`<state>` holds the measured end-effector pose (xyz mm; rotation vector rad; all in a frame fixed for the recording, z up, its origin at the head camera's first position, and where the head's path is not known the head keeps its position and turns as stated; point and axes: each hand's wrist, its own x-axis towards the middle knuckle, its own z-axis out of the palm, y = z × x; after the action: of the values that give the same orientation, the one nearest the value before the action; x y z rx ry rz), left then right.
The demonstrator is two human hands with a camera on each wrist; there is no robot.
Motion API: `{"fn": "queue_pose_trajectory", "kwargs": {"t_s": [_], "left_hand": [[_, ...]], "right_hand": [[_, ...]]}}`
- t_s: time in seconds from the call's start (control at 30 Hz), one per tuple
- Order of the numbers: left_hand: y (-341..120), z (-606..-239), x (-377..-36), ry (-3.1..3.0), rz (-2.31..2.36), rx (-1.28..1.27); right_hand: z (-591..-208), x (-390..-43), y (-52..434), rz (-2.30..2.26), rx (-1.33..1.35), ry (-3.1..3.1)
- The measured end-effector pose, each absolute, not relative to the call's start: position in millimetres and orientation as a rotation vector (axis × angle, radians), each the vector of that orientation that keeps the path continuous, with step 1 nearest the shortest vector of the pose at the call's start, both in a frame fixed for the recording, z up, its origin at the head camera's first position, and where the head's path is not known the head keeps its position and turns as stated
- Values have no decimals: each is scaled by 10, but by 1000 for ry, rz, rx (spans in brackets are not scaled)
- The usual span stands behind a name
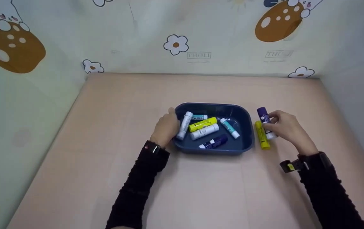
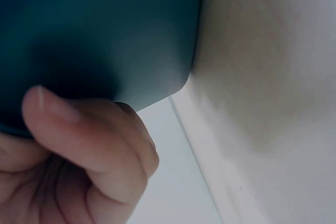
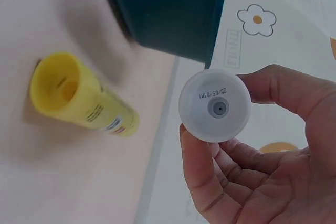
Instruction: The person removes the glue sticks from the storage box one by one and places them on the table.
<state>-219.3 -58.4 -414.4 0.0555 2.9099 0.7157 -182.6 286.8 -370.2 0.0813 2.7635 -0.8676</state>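
My right hand [image 1: 285, 125] pinches a purple-and-white glue stick [image 1: 263, 115] between thumb and fingers, to the right of a dark blue plastic bin [image 1: 213, 152]. In the right wrist view the stick's round white end [image 3: 215, 106] faces the camera. A yellow glue stick [image 1: 262, 136] lies on the table just beside it. My left hand [image 1: 166, 127] grips the bin's left rim, its curled fingers against the wall in the left wrist view. Inside the bin lie a yellow glue stick [image 1: 202, 124], a purple one [image 1: 214, 142], and several white and teal ones.
The table [image 1: 201, 190] has a light wood tone. Behind it and at both sides stand pale walls [image 1: 137, 41] with flower and cartoon prints. A dark device [image 1: 290, 166] is strapped at my right wrist.
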Motion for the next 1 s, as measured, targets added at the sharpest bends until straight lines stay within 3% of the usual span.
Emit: {"fn": "queue_pose_trajectory", "kwargs": {"t_s": [0.5,1.0], "left_hand": [[-584,-4133,-2201,2886,736,34],[-578,-4135,-2193,2916,710,43]], "right_hand": [[-3962,-1832,3146,-808,234,2678],[-4125,-1869,3223,-790,223,2590]]}}
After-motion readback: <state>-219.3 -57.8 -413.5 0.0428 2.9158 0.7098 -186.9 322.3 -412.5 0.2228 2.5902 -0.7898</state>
